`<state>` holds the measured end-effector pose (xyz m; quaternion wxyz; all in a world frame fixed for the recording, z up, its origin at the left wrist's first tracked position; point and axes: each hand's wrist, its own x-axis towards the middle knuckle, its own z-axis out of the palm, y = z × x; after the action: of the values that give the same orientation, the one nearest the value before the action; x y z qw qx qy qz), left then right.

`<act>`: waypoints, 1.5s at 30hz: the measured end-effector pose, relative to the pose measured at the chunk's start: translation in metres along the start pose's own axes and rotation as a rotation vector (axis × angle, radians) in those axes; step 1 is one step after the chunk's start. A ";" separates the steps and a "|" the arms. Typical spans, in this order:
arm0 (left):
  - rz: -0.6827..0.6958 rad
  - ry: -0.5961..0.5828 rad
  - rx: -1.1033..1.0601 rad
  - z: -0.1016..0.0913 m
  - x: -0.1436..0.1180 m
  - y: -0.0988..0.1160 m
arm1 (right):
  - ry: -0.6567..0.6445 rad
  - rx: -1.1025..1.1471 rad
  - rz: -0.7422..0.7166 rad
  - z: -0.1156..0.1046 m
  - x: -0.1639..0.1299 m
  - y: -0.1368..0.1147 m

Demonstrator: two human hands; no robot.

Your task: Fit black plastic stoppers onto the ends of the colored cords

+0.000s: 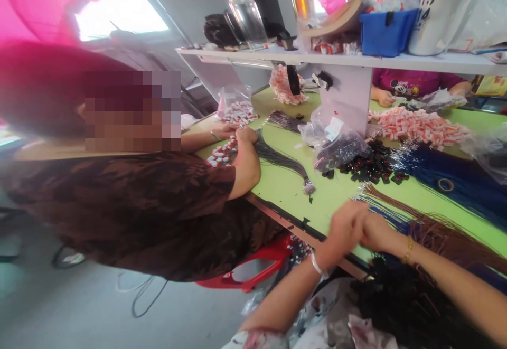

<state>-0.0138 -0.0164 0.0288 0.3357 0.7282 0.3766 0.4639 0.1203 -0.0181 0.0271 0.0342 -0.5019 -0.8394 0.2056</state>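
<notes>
My left hand (344, 233) and my right hand (374, 231) meet at the near edge of the green table (285, 182), fingers closed together and blurred. They sit at the end of a bundle of brown cords (431, 227) with blue cords (382, 213) beside it. What exactly the fingers pinch is not clear. A silver bracelet is on my left wrist, a gold one on my right. A heap of dark cords (400, 301) lies in my lap.
A person in a brown shirt (150, 206) leans over the table to my left, hands at red-white pieces (224, 152) and a dark cord bundle (283, 160). Black tags (372, 164), a plastic bag (336, 140), red-white pieces (420, 125), a shelf (356, 59) and another person (412, 82) lie beyond.
</notes>
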 end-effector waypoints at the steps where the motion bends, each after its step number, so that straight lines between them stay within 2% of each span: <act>1: -0.103 0.082 0.057 -0.012 0.016 -0.017 | 0.016 -0.006 -0.010 0.001 -0.001 0.002; 4: -0.304 0.183 0.311 -0.037 0.061 -0.065 | 0.046 -0.038 -0.048 0.002 -0.002 0.005; 6: -0.355 0.140 0.462 -0.043 0.081 -0.087 | 0.050 -0.062 -0.064 0.002 -0.002 0.005; 8: -0.354 0.088 0.539 -0.042 0.090 -0.099 | 0.048 -0.091 -0.078 0.002 -0.001 0.004; 11: -0.327 0.058 0.577 -0.038 0.090 -0.105 | 0.037 -0.146 -0.099 0.002 -0.001 0.003; 16: -0.383 0.016 0.519 -0.042 0.079 -0.104 | 0.037 -0.168 -0.081 -0.002 -0.003 0.003; 20: -0.348 0.058 0.351 -0.047 0.070 -0.098 | 0.053 -0.115 -0.047 -0.002 -0.003 0.009; 22: -0.398 0.094 0.152 -0.051 0.065 -0.092 | 0.073 -0.012 -0.058 -0.003 -0.003 0.013; 26: -0.607 0.146 -0.504 -0.062 0.056 -0.074 | 0.149 0.244 -0.014 -0.006 -0.002 0.019; 28: -0.641 0.171 -0.759 -0.067 0.051 -0.066 | 0.160 0.318 0.052 -0.008 -0.002 0.022; 30: -0.641 0.218 -0.891 -0.069 0.046 -0.059 | 0.159 0.377 0.097 -0.008 -0.001 0.024; 34: -0.645 0.276 -0.907 -0.063 0.034 -0.046 | 0.247 0.614 0.087 -0.007 0.002 0.025; 37: -0.672 0.227 -0.924 -0.053 0.023 -0.036 | 0.308 0.759 0.084 -0.008 0.002 0.023; 41: -0.757 0.102 -0.975 -0.036 0.009 -0.028 | 0.335 0.791 0.057 -0.015 -0.002 0.017; 45: -0.795 0.050 -1.097 -0.020 0.001 -0.026 | 0.373 0.742 0.050 -0.018 -0.008 0.011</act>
<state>-0.0384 0.0000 0.0146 0.7929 0.2479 0.3334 0.4458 0.1376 -0.0146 0.0403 0.3592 -0.5045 -0.6753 0.4005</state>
